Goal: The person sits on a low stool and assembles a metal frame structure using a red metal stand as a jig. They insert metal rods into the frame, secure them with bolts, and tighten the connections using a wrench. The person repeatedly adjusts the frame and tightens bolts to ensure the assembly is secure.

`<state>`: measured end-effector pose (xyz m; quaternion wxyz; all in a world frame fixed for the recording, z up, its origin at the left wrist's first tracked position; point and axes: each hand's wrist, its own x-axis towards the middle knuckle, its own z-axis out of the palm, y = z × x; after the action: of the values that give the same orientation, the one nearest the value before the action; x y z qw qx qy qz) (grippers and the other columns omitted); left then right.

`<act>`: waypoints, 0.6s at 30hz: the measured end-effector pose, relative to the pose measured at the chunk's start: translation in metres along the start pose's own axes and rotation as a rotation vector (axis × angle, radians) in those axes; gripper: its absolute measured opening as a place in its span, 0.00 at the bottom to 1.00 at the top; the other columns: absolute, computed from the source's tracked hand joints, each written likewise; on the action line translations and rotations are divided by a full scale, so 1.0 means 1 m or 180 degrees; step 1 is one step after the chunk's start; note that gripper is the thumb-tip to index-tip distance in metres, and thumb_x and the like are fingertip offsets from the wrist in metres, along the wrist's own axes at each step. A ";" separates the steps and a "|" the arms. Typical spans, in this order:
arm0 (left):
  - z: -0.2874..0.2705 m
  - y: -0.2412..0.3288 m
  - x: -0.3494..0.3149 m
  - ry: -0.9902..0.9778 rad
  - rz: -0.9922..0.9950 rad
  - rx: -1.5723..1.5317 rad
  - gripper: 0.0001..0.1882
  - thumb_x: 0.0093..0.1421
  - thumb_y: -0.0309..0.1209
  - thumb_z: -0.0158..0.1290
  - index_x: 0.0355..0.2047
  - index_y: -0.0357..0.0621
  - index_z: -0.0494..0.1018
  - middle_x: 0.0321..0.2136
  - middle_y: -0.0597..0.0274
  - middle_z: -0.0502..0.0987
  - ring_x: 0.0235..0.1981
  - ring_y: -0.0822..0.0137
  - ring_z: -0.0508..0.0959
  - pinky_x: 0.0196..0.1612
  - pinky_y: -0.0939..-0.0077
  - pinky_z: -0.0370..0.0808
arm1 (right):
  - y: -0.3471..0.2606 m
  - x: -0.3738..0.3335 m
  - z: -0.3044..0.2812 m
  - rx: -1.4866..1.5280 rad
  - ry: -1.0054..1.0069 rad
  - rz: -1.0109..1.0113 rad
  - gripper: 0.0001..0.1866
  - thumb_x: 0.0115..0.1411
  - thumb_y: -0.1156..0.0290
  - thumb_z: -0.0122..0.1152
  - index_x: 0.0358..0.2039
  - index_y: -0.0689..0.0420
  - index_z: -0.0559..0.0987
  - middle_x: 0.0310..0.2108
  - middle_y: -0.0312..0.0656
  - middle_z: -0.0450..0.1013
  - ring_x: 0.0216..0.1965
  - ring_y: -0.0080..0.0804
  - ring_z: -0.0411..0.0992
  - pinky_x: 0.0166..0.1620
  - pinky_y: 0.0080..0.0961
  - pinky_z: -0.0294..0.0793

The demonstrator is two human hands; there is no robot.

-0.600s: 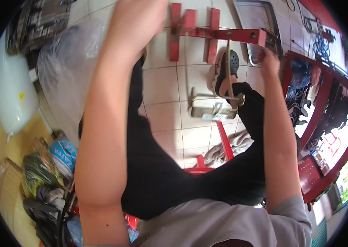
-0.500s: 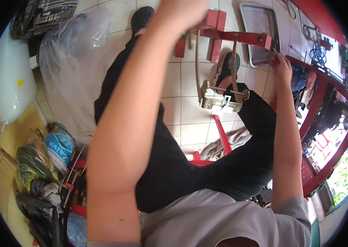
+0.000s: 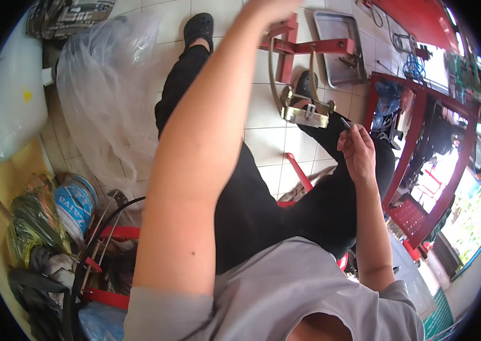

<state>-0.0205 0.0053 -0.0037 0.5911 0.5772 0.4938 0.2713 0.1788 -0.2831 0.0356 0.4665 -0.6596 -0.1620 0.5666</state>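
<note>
The right hand [image 3: 357, 149] pinches a small dark piece [image 3: 345, 123] near one end, apparently to keep its tip free. Just beyond sits a metal bracket [image 3: 307, 117], seemingly held off the floor by curved bars [image 3: 313, 63] on the red stand [image 3: 324, 46]. The left arm stretches forward; its hand [image 3: 274, 9] is cropped, its grip impossible to tell.

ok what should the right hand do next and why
I'd probably bring the right hand slightly left, toward the metal bracket: it pinches a small slim piece that sits right of the bracket in view, apart from it.
</note>
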 end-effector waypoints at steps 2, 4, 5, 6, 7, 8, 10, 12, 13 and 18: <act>-0.022 -0.021 0.010 0.0441 0.0086 -0.0209 0.17 0.55 0.39 0.51 0.36 0.37 0.74 0.22 0.56 0.75 0.21 0.65 0.73 0.26 0.71 0.70 | -0.006 -0.007 0.005 -0.0318 0.0048 -0.0101 0.09 0.64 0.69 0.49 0.38 0.62 0.71 0.30 0.42 0.73 0.28 0.25 0.72 0.31 0.19 0.72; -0.023 -0.042 0.024 0.0293 -0.0317 -0.1587 0.13 0.55 0.39 0.51 0.23 0.43 0.69 0.12 0.66 0.64 0.08 0.72 0.62 0.12 0.73 0.62 | 0.008 -0.012 -0.013 -0.0822 0.0352 -0.0187 0.10 0.61 0.70 0.54 0.38 0.64 0.71 0.31 0.42 0.74 0.29 0.24 0.73 0.32 0.18 0.72; -0.032 -0.066 0.040 0.0473 -0.0340 -0.1755 0.13 0.56 0.39 0.49 0.19 0.46 0.64 0.11 0.67 0.62 0.07 0.72 0.60 0.10 0.74 0.61 | 0.016 -0.010 -0.018 -0.1004 0.0374 -0.0170 0.10 0.60 0.70 0.55 0.37 0.64 0.71 0.30 0.42 0.74 0.29 0.24 0.72 0.32 0.18 0.71; -0.043 -0.076 0.042 0.0474 -0.0809 -0.2202 0.14 0.57 0.39 0.48 0.18 0.48 0.63 0.09 0.69 0.59 0.07 0.72 0.58 0.09 0.76 0.59 | 0.021 -0.006 -0.020 -0.1148 0.0360 -0.0303 0.10 0.59 0.71 0.56 0.37 0.65 0.71 0.30 0.41 0.74 0.28 0.23 0.72 0.31 0.17 0.71; -0.038 -0.069 0.031 0.0888 -0.0784 -0.2619 0.14 0.57 0.40 0.46 0.18 0.49 0.61 0.09 0.70 0.57 0.07 0.72 0.58 0.10 0.77 0.58 | 0.024 -0.005 -0.024 -0.1316 0.0379 -0.0437 0.11 0.59 0.71 0.57 0.37 0.65 0.72 0.30 0.41 0.74 0.28 0.22 0.71 0.31 0.17 0.70; -0.031 -0.067 0.021 0.1017 -0.0953 -0.3014 0.15 0.58 0.42 0.42 0.19 0.50 0.60 0.10 0.70 0.58 0.08 0.73 0.58 0.10 0.77 0.57 | 0.027 -0.005 -0.030 -0.1170 0.0331 -0.0566 0.11 0.58 0.71 0.57 0.37 0.65 0.72 0.29 0.40 0.73 0.27 0.22 0.71 0.31 0.17 0.70; -0.045 -0.073 0.005 0.1111 -0.1109 -0.3607 0.16 0.59 0.45 0.35 0.20 0.51 0.59 0.11 0.70 0.59 0.08 0.73 0.58 0.10 0.78 0.56 | 0.029 -0.004 -0.033 -0.1089 0.0223 -0.0598 0.09 0.57 0.71 0.59 0.34 0.62 0.72 0.26 0.38 0.72 0.24 0.19 0.68 0.28 0.15 0.67; -0.055 -0.078 -0.012 0.1378 -0.1175 -0.3976 0.19 0.57 0.50 0.28 0.20 0.52 0.56 0.11 0.69 0.59 0.08 0.74 0.57 0.10 0.78 0.54 | 0.029 -0.007 -0.032 -0.1019 0.0192 -0.0707 0.07 0.56 0.71 0.61 0.32 0.59 0.72 0.24 0.35 0.71 0.22 0.17 0.66 0.26 0.14 0.64; -0.057 -0.080 -0.018 0.1551 -0.1225 -0.4106 0.19 0.57 0.51 0.28 0.20 0.51 0.56 0.11 0.68 0.59 0.08 0.73 0.57 0.11 0.78 0.54 | 0.031 -0.007 -0.035 -0.0848 0.0125 -0.0740 0.07 0.55 0.71 0.61 0.31 0.58 0.72 0.25 0.35 0.71 0.23 0.17 0.66 0.26 0.14 0.64; -0.046 -0.074 -0.062 0.1641 -0.1141 -0.4100 0.20 0.57 0.51 0.26 0.22 0.50 0.56 0.12 0.66 0.61 0.09 0.72 0.58 0.10 0.78 0.53 | 0.042 -0.014 -0.038 -0.0813 0.0038 -0.0864 0.07 0.56 0.71 0.61 0.32 0.59 0.73 0.25 0.35 0.71 0.24 0.18 0.67 0.27 0.14 0.65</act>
<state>-0.1032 -0.0449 -0.0498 0.7144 -0.0588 0.4467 0.5353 0.1951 -0.3315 0.0077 0.4520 -0.6889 -0.3174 0.4694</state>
